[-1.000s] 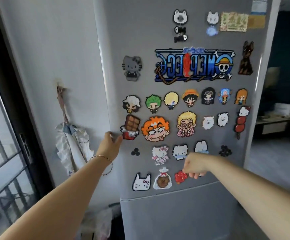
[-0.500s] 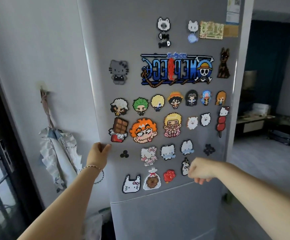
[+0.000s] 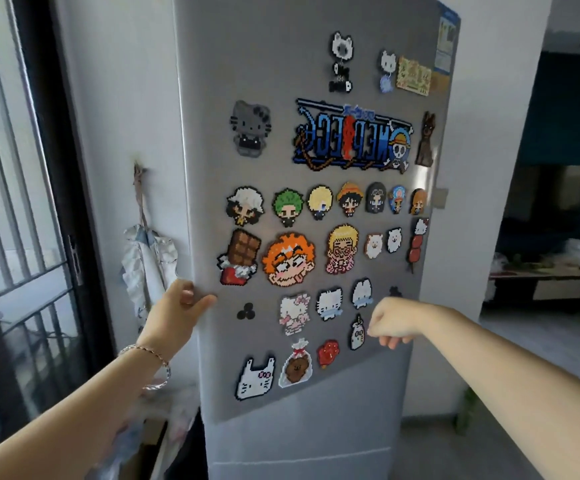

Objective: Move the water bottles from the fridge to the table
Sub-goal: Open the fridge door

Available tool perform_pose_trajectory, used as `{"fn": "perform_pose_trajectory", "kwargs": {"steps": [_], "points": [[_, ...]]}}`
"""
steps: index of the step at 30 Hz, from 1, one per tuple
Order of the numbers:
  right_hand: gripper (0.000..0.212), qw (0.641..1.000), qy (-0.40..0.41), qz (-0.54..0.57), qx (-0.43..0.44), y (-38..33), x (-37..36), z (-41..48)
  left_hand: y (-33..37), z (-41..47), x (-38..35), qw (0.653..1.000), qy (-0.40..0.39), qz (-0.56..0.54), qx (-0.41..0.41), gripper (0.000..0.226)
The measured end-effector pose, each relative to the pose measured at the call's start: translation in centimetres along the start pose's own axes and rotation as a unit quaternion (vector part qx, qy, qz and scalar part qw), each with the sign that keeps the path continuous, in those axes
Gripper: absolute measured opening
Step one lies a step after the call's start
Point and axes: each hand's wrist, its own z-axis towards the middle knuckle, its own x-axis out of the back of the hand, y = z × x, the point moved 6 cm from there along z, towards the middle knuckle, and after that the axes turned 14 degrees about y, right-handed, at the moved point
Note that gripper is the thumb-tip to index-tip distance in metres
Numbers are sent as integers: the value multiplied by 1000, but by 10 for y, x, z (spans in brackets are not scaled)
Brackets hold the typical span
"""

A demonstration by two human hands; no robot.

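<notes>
Both hands unmoved, left hand (image 3: 174, 317) has swung fridge door (image 3: 302, 209) ajar.

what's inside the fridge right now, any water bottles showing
Nothing inside shows. The fridge door, covered in magnets, hides the interior, so bottles cannot be confirmed. The left hand grips the door's left edge.
</notes>
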Motion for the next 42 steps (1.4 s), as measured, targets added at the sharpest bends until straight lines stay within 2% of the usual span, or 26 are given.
{"fn": "perform_pose_trajectory", "kwargs": {"steps": [2,6,12,15,17,19,21,23,26,29,31,35,39,42], "points": [[33,999,19,19,32,14,5,-19,20,-38,9,1000,18,-1,-10,26],[31,996,-14,17,86,41,6,-66,54,-108,14,1000,14,-16,-12,22],[28,998,-1,4,58,109,23,-123,105,-184,1,999,-33,0,-34,24],[19,997,62,30,35,143,46,-157,139,-222,-6,997,-19,12,-78,22],[22,988,138,68,26,158,68,-180,161,-245,-11,994,-26,15,-101,19],[27,965,224,135,25,163,88,-203,177,-267,-20,991,-61,27,-116,17],[30,930,302,206,36,156,103,-228,192,-287,-31,977,-118,72,-162,30],[37,907,339,241,63,142,106,-248,203,-308,-40,964,-170,68,-193,43],[66,898,355,244,89,127,95,-267,222,-334,-52,949,-252,31,-188,43],[100,902,365,228,24,140,88,-272,239,-347,-68,918,-303,126,-223,35],[106,889,394,229,-44,161,94,-273,253,-353,-74,888,-295,219,-276,28],[80,853,449,235,-122,218,116,-262,280,-359,-93,868,-267,274,-317,26],[66,850,449,247,-118,277,136,-247,284,-367,-138,843,-347,291,-290,30],[62,842,453,267,-120,323,149,-233,295,-375,-174,839,-365,298,-273,31]]}}
